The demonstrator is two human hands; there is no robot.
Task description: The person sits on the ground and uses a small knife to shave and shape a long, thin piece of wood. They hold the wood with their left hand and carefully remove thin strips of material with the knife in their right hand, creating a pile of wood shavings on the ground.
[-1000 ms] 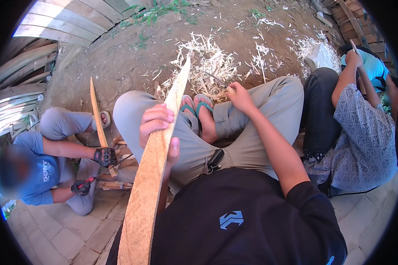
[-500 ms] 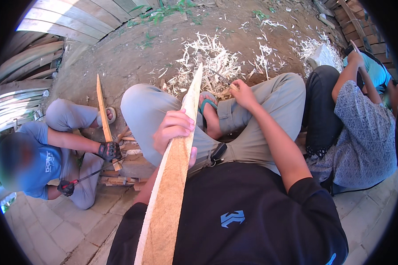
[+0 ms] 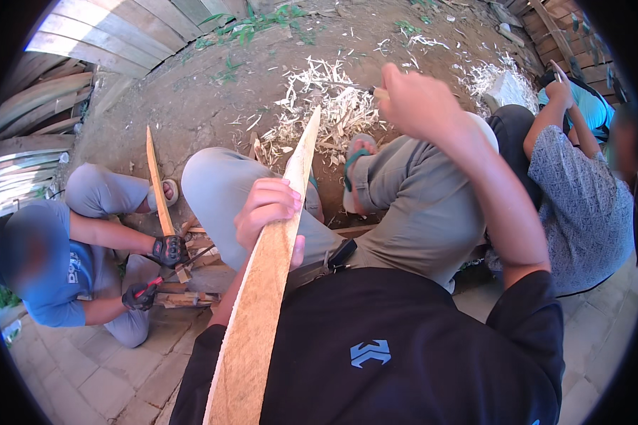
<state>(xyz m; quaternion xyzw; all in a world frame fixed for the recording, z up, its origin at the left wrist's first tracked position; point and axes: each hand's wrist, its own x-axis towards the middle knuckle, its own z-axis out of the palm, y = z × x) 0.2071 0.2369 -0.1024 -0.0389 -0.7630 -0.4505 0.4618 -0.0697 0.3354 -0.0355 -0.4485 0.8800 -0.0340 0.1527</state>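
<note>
A long wooden stake [image 3: 252, 312], tapered to a point at its far end, slants across my lap and chest. My left hand [image 3: 268, 212] is wrapped round it below the tapered part, fingers over the top and thumb on the right side. Out to the right, raised above my knee, my right hand [image 3: 425, 103] grips the light wooden handle of a knife [image 3: 381, 93]. Its thin dark blade points left over a heap of pale wood shavings [image 3: 322, 117], apart from the stake. Motion slightly blurs that hand.
At my left, a person in dark gloves [image 3: 170, 248] holds another pointed stake [image 3: 157, 184] and a red-handled blade [image 3: 149, 285]. Close on my right sits a person in a patterned shirt [image 3: 581, 191]. Stacked planks [image 3: 42, 99] lie far left; more shavings [image 3: 507, 81] lie far right.
My right hand has swung up and outward with the knife, and my right knee has shifted. My left hand keeps its hold on the stake. The gloved person's blade has moved up against their stake.
</note>
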